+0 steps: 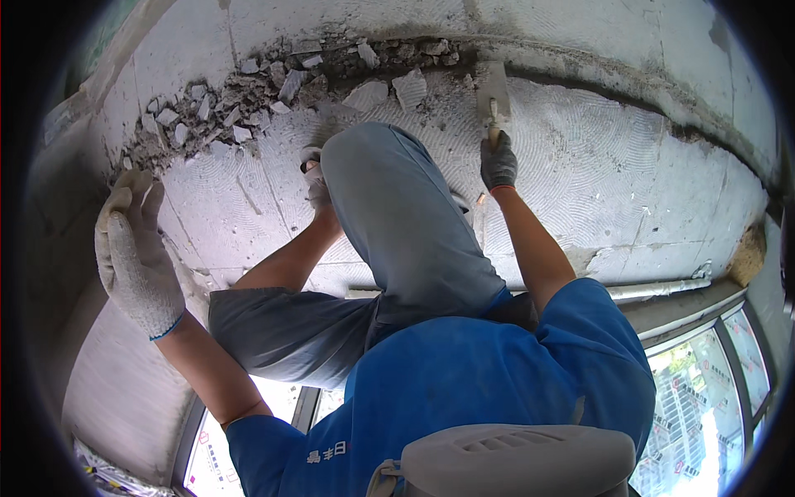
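Note:
My right hand (499, 166), in a dark grey glove, is closed round the handle of a flat rectangular trowel (492, 87). The trowel's grey blade reaches away from me to the far edge of the ridged floor slabs, beside a dark gap. My left hand (141, 261) wears a whitish knit glove and is raised at the left. Its fingers are stretched out and slightly bent, with nothing visible in them. Beyond it lies a bank of broken rubble (224, 116) with pale chips and dark crumbs.
Larger broken pieces (409, 89) lie at the far middle, near my knee. Grey slabs (596, 157) with comb-like ridges spread right. A white pipe (658, 288) runs along the near right edge, by a brownish lump (747, 257). Windows (691, 406) stand behind me.

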Available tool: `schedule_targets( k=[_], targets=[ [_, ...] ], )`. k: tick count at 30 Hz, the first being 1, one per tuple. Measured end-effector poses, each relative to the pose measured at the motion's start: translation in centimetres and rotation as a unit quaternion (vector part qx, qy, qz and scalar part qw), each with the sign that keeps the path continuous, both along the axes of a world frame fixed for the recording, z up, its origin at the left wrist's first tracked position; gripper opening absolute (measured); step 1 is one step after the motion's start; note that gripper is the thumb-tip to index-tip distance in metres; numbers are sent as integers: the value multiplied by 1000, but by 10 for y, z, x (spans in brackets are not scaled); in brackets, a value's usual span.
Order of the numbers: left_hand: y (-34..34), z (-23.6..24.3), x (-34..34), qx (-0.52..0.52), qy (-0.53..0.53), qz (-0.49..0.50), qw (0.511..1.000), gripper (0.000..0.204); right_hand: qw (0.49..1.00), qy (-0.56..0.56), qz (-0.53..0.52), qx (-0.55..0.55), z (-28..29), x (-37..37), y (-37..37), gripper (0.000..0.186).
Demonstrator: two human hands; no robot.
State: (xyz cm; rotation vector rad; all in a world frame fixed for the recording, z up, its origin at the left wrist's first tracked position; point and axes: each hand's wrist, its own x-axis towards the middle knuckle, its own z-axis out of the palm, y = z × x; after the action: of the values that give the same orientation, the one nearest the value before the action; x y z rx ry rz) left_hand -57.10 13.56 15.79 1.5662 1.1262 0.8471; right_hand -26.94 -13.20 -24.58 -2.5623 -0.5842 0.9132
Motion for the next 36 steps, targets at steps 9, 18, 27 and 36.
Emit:
schedule_targets(
  k=[9, 18, 27, 36],
  targets=[
    [-13, -2, -42, 3, -86, 61, 994, 27, 987, 36, 158, 16, 38, -71, 135, 44],
    [-25, -9, -85, -80, 20, 93, 992, 28, 970, -124, 199, 60, 23, 76, 74, 45],
    [-15, -17, -88, -107, 8, 120, 987, 28, 889, -37, 426, -164, 9, 293, 95, 47],
    [-35, 12, -64, -49, 37, -23, 998, 32, 877, 54, 478, -10, -12, 198, 182, 45]
  ],
)
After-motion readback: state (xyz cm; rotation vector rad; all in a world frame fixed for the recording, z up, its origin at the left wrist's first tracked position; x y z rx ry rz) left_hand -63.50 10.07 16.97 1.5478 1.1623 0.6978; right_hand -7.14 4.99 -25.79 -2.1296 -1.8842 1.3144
